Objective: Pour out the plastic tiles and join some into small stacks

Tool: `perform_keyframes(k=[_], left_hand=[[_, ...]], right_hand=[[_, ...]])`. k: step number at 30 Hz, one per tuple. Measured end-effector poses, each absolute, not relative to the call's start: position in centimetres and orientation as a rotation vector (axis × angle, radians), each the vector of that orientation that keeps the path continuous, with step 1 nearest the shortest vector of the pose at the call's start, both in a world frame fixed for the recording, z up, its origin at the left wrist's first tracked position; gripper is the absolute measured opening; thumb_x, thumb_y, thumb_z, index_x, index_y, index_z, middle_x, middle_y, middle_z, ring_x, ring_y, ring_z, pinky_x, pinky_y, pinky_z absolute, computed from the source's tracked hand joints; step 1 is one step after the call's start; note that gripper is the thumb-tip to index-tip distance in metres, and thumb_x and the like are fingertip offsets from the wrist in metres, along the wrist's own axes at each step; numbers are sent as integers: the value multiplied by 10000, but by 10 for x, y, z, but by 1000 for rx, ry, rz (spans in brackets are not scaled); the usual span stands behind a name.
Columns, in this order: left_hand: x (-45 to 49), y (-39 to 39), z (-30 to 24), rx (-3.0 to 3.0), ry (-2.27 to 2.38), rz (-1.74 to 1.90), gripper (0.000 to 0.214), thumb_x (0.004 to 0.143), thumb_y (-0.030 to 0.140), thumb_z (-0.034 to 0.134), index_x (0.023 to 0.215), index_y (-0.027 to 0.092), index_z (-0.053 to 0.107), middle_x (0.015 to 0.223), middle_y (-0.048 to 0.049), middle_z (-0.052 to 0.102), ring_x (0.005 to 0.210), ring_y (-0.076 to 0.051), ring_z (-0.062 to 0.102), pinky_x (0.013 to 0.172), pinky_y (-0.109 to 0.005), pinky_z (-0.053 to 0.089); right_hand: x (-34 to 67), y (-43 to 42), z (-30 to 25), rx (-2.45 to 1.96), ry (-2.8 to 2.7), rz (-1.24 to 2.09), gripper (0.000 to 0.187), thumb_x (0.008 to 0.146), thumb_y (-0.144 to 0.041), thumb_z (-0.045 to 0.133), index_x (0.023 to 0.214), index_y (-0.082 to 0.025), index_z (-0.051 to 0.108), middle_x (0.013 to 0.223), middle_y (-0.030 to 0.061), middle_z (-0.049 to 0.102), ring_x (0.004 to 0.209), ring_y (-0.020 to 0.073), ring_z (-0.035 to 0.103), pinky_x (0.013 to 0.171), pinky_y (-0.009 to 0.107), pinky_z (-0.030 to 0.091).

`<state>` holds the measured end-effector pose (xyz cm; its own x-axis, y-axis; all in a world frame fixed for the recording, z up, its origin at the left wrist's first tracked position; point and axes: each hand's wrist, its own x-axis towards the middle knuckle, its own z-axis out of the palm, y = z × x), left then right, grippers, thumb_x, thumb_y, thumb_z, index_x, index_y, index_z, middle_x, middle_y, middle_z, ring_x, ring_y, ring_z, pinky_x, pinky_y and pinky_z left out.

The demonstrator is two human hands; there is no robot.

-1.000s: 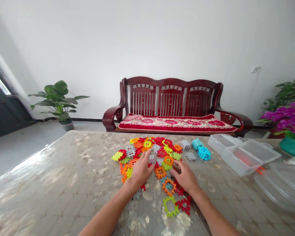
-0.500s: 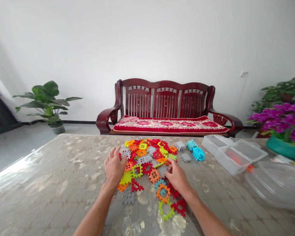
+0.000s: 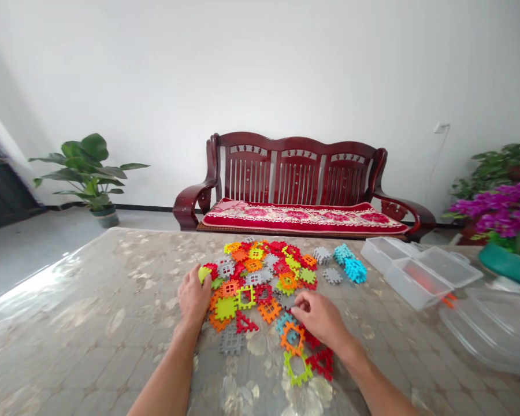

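At the left edge of a pile of toothed plastic building tiles [image 3: 255,278], my left hand [image 3: 193,297] has its thumb and fingers around a yellow-green tile [image 3: 204,272]. My right hand [image 3: 320,318] is over the pile's right side with its fingers curled together. Whatever they may hold is hidden. Just left of those fingertips lies a grey tile [image 3: 285,299]. An orange tile with a round opening [image 3: 292,339] and a yellow-green ring tile [image 3: 298,368] lie below the right hand. A red triangular tile [image 3: 245,323] lies between the hands.
Stacked blue tiles [image 3: 355,270] and grey tiles [image 3: 322,255] stand right of the pile. Beyond them are an open clear plastic box [image 3: 416,283] and a clear lid [image 3: 489,323]. A flower pot [image 3: 505,263] stands at the table's right; a wooden bench [image 3: 294,173] is behind.
My left hand has moved slightly down and left, its fingers closing around the yellow-green tile. My right hand has shifted down and right, fingers more curled. The view has shifted slightly.
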<state>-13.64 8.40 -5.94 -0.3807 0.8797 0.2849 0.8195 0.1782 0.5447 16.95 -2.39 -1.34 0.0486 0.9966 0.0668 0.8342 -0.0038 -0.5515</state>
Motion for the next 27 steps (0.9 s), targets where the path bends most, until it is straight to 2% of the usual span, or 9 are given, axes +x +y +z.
perform_keyframes(k=[2, 6, 9, 17, 27], left_hand=[[-137, 85, -59, 1692, 2338, 960, 482, 921, 362, 421, 1340, 143, 512, 1290, -159, 600, 1163, -291, 577, 994, -416, 437], [-139, 85, -58, 1702, 2322, 962, 456, 923, 349, 424, 1319, 153, 535, 1287, -150, 605, 1152, -286, 584, 987, -409, 438], [-139, 85, -59, 1703, 2317, 968, 438, 921, 338, 438, 1309, 166, 549, 1281, -140, 613, 1157, -276, 585, 985, -396, 439], [-140, 85, -59, 1725, 2309, 960, 416, 922, 321, 438, 1292, 178, 565, 1290, -134, 613, 1179, -266, 573, 1001, -400, 428], [-140, 84, -58, 1721, 2291, 965, 399, 923, 325, 434, 1275, 202, 576, 1291, -123, 609, 1177, -271, 575, 989, -404, 434]], right_hand=[[157, -36, -4, -1967, -1997, 337, 148, 764, -364, 612, 834, -238, 645, 839, 36, 704, 862, 219, 622, 751, 314, 429], [128, -50, 4, -2078, -2160, 204, 383, 755, -460, 636, 1047, -212, 632, 1123, 131, 668, 1097, 316, 555, 914, 428, 389], [118, -50, 2, -2119, -2237, 175, 443, 754, -406, 627, 1139, -188, 602, 1217, 165, 620, 1155, 354, 518, 964, 494, 353], [122, -43, -5, -2130, -2305, 79, 382, 732, -214, 567, 1114, -209, 583, 1134, 139, 633, 1053, 305, 571, 892, 422, 380], [142, -39, -8, -2052, -2286, 103, 395, 720, -187, 530, 1109, -224, 589, 1093, 101, 641, 1014, 283, 581, 856, 381, 371]])
